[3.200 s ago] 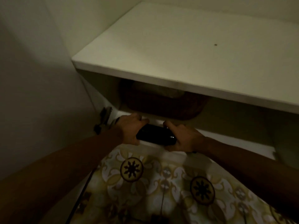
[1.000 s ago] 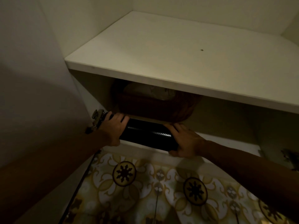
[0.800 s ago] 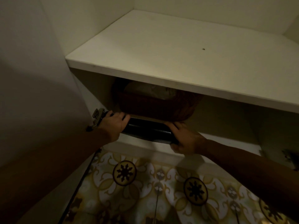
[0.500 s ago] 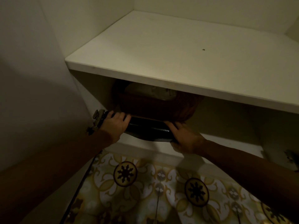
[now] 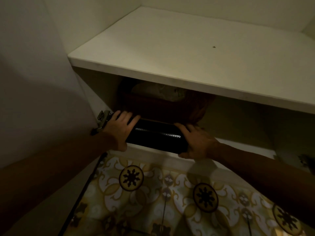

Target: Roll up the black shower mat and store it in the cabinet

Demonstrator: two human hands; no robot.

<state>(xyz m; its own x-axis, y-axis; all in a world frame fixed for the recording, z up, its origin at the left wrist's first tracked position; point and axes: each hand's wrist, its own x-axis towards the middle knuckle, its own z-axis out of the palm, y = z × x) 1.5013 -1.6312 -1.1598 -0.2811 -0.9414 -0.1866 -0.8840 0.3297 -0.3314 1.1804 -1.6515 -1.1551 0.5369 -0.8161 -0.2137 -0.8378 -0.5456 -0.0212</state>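
The black shower mat [image 5: 156,136] is a tight glossy roll lying crosswise at the front of the cabinet's bottom shelf [image 5: 242,145]. My left hand [image 5: 119,130] wraps its left end and my right hand [image 5: 196,142] grips its right end. The roll sits just in front of a dark woven basket [image 5: 163,108]. The white cabinet [image 5: 187,79] is open, with a broad upper shelf above the roll.
The basket holds pale bundled cloth [image 5: 158,91] and fills the back left of the lower compartment. A metal door hinge [image 5: 102,119] sticks out by my left wrist. Another hinge [image 5: 305,161] is at the right edge. Patterned floor tiles [image 5: 163,198] lie below.
Over the earlier frames the roll went from the cabinet's front lip further onto the bottom shelf, towards the basket. In the last half second it rolled slightly, showing a line of glints.
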